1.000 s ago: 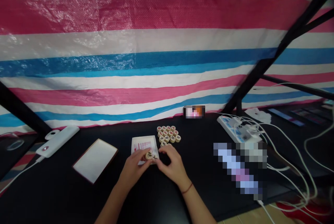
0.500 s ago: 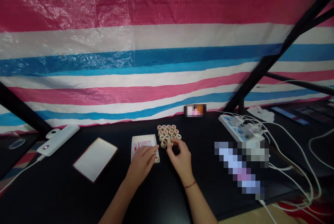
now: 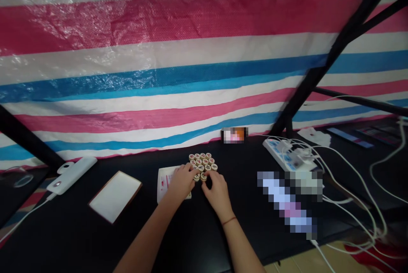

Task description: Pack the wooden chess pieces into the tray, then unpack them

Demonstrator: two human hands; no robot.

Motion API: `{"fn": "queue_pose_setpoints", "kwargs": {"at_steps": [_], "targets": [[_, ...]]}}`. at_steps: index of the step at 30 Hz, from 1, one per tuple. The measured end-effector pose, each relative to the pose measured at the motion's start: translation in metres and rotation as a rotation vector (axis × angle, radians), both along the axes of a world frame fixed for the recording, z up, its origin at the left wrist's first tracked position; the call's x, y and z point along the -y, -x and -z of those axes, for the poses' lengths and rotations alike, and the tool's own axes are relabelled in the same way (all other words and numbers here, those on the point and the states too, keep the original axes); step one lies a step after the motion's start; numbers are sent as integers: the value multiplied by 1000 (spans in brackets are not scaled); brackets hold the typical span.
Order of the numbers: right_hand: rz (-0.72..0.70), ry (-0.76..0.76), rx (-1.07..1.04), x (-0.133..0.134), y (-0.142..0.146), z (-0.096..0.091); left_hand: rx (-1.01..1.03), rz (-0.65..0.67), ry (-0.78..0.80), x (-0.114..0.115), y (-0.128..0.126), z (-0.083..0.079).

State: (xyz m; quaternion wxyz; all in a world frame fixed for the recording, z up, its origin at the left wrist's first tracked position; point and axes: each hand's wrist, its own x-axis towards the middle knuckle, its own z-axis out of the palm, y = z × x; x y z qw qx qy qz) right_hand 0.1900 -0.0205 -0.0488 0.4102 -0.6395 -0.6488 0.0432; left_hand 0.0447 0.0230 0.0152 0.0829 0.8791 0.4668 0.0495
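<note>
A tight cluster of round wooden xiangqi pieces (image 3: 202,164) with dark and red characters lies on the black table (image 3: 95,239). My left hand (image 3: 181,181) reaches over a white card packet (image 3: 165,186), its fingertips against the cluster's lower left side. My right hand (image 3: 217,192) is at the lower right of the cluster, with its fingertips at a piece (image 3: 203,176). The fingers hide part of that piece, so any grip is unclear. The left hand hides most of the packet.
A white power strip (image 3: 287,156) with white cables lies to the right, beside a pixelated object (image 3: 288,201). On the left are a white power bank (image 3: 72,176) and a white brown-edged board (image 3: 114,196). A pixelated phone (image 3: 234,135) stands behind; a striped tarpaulin (image 3: 191,52) hangs beyond.
My left hand has moved forward from the packet to the cluster's edge. The right hand has shifted slightly left and lower, and the pieces now sit closer together.
</note>
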Motion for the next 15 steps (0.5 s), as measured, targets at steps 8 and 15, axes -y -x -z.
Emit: {"fn": "queue_pose_setpoints", "kwargs": {"at_steps": [8, 15], "targets": [[24, 33, 53, -1, 0, 0, -40, -36, -19, 2, -9, -1], [33, 45, 101, -2, -1, -2, -35, -52, -22, 5, -9, -2]]}}
